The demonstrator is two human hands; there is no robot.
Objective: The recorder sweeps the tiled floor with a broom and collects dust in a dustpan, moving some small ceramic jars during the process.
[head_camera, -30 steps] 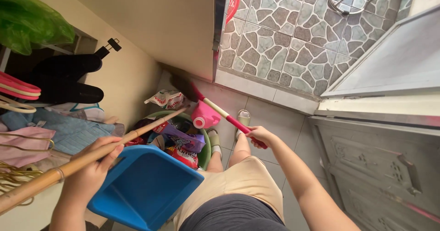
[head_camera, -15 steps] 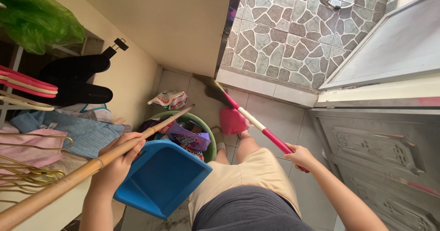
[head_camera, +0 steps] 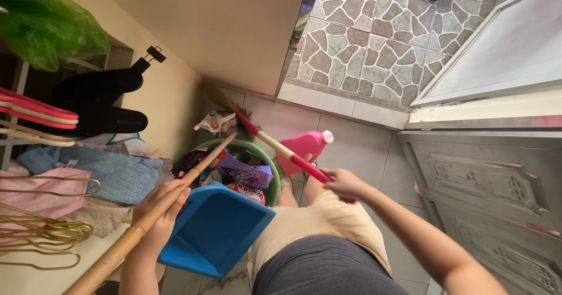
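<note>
Left hand: the left hand (head_camera: 159,206) is clamped round the wooden handle (head_camera: 175,191) of a blue dustpan (head_camera: 213,230), held low over the tiled floor (head_camera: 357,148)
Right hand: the right hand (head_camera: 345,183) is closed on a red-and-white broom (head_camera: 281,150); its bristles reach the wall corner
Nearby: a green basin (head_camera: 257,154) of packets; a pink bottle (head_camera: 304,145) just beside the broom

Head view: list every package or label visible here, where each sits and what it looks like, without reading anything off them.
Crumpled sachet bag: on the floor tiles by the wall corner, white with red and green print.
Purple packet: in the green basin, flat, purple with pale print.
Red and white packet: in the basin beneath the purple one, against the blue dustpan.
Pink bottle: on the floor, white cap, no label showing.
</note>
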